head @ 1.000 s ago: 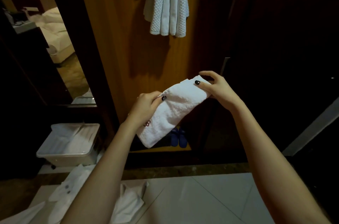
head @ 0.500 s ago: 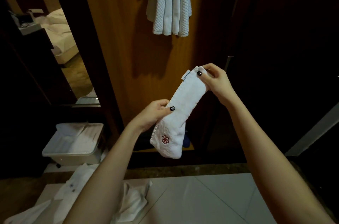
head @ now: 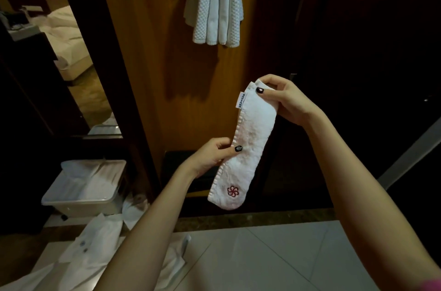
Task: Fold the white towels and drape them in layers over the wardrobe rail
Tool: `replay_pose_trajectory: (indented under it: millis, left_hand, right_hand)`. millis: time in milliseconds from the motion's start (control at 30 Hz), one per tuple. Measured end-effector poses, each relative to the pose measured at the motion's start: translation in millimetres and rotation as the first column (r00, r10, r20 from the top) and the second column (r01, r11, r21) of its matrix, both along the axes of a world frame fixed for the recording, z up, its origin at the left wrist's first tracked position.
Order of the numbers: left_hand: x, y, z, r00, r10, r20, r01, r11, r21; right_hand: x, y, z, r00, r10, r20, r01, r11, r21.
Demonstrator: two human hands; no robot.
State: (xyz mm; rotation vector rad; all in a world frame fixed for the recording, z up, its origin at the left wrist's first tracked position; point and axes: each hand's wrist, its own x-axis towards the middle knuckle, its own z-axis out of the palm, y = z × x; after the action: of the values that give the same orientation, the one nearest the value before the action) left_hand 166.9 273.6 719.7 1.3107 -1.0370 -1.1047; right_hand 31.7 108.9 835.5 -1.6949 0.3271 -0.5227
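Dim room, wardrobe alcove with a wooden back panel [head: 152, 56], pale tiled floor [head: 274, 257] in front. Item one: folded towel [head: 250, 147], white terry, folded into a long narrow strip and held in the air before the wardrobe, nearly upright with its top leaning slightly right. A scalloped pinkish trim runs down its left edge. A small printed label [head: 241, 99] stands at the top left corner, and a red embroidered flower [head: 233, 191] sits near the rounded lower end, which hangs free. Right grip [head: 284, 102]: thumb and fingers closed on the towel's top end, dark polish on the thumbnail. Left grip [head: 214, 154]: pinching the left edge at about mid-length, thumb on the front, fingers behind. Item two: hanging towels [head: 217, 4], pale, waffle-textured, several narrow folds side by side, draped from above the top of the view against the panel, well apart from the held strip. Other contents: a translucent plastic bin [head: 88, 188] on the floor at left, white garments [head: 95, 250] spread loose on the floor beside it, and a bed [head: 64, 35] with white linen through the opening at far left.
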Motion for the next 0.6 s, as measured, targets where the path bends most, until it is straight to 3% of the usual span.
replay_pose_trajectory:
  millis: [233,300,600]
  left_hand:
    - [12.5,-11.7,-12.4,0.957,0.15,0.248,-0.145,0.989,-0.041]
    - [16.3,-14.0,-19.7,0.923,0.161,0.35,-0.145,0.987,-0.07]
    - [18.5,-13.9,-35.9,0.877,0.079,0.474,-0.106,0.994,0.029]
  right_hand:
    - [-6.2,-16.5,-14.5,0.965,-0.258,-0.038,0.246,0.95,-0.192]
    - [-8.0,-17.8,-18.2,0.948,-0.319,0.007,0.315,0.932,-0.182]
    - [-11.9,-30.2,-16.4,0.913,-0.394,0.104,0.403,0.91,-0.096]
